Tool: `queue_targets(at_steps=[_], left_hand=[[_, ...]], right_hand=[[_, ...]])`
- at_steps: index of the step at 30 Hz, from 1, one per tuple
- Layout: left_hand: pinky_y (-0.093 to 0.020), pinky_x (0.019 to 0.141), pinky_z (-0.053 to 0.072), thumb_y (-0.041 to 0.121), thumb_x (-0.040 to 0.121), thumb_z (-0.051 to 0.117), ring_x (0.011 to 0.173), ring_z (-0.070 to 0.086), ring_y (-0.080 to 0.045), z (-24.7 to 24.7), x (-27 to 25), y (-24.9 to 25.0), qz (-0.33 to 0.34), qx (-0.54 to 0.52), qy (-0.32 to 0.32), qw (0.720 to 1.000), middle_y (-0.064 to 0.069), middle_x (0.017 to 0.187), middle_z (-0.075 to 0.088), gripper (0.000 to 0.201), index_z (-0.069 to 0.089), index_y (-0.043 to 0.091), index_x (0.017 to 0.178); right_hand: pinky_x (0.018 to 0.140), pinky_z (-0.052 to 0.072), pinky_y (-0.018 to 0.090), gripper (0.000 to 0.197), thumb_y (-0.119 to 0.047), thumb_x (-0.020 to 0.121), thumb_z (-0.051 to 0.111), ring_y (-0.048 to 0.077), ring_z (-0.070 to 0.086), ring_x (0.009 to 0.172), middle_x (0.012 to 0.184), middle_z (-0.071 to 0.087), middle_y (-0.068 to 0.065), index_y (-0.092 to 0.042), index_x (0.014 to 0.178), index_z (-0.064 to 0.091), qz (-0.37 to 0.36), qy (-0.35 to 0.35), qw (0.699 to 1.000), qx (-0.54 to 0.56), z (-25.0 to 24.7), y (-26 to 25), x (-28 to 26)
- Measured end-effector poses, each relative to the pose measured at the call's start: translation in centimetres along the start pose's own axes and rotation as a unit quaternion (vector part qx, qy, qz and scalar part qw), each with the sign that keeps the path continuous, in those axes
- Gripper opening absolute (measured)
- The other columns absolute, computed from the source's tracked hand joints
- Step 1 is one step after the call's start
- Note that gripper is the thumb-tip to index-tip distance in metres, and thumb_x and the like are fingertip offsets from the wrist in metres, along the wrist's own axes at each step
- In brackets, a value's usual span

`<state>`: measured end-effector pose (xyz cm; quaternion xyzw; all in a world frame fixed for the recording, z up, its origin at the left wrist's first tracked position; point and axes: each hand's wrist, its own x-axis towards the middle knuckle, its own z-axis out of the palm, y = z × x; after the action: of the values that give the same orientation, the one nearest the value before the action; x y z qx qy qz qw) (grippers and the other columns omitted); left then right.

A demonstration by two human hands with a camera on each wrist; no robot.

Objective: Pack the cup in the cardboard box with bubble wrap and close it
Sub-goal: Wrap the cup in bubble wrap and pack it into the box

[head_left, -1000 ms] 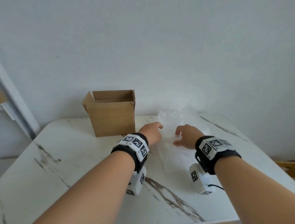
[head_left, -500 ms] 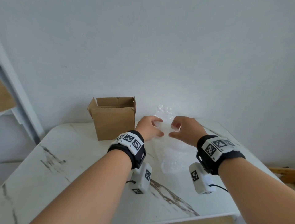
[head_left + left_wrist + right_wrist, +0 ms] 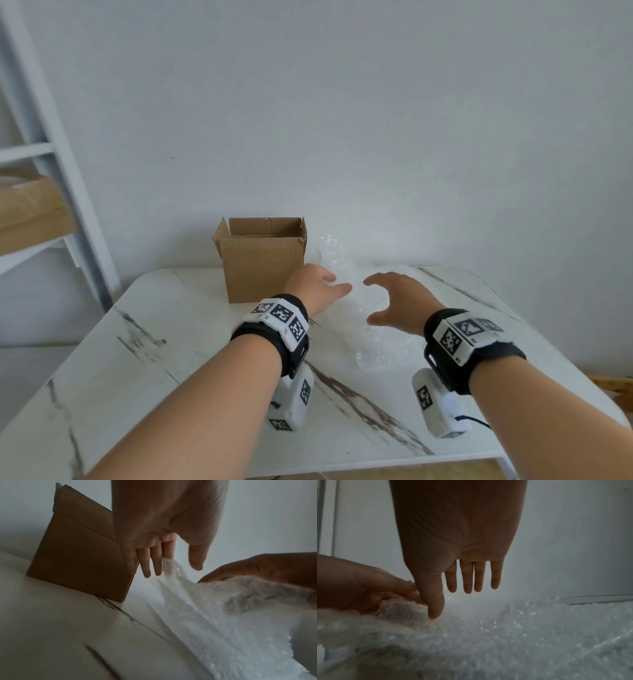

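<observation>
Hands [image 3: 399, 301] now spread over bubble wrap [image 3: 370, 346]

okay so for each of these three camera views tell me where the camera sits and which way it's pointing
Head: worn on the head, facing forward and down at the marble table, the open cardboard box and the bubble wrap; both forearms, left hand and right hand show.
Left wrist: looks along the left palm toward box and wrap; the right hand enters at right.
Right wrist: looks along the right palm, fingers straight, over the wrap; the left hand enters at left.
Shared: all three show the bubble wrap and both hands.
</observation>
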<state>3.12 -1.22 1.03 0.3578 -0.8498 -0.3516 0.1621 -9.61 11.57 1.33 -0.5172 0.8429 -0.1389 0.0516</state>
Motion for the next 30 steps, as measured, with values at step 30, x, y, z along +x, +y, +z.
queue_targets(at_steps=[30], left_hand=[[-0.031, 0.093, 0.054, -0.019, 0.073, 0.066, 0.083, 0.067, -0.012, -7.1, -3.4, 3.4, 0.093, -0.265, 0.003, 0.960, 0.007, 0.120, 0.064, 0.061, 0.067, 0.023, 0.118]], right_hand=[[0.119, 0.017, 0.049, 0.097, -0.036, 0.077, 0.071, 0.019, 0.025, 0.146, 0.156, 0.030, -0.005, -0.029, 0.153, 0.010, -0.055, 0.098, 0.994, -0.003, -3.5, -4.7, 0.7]])
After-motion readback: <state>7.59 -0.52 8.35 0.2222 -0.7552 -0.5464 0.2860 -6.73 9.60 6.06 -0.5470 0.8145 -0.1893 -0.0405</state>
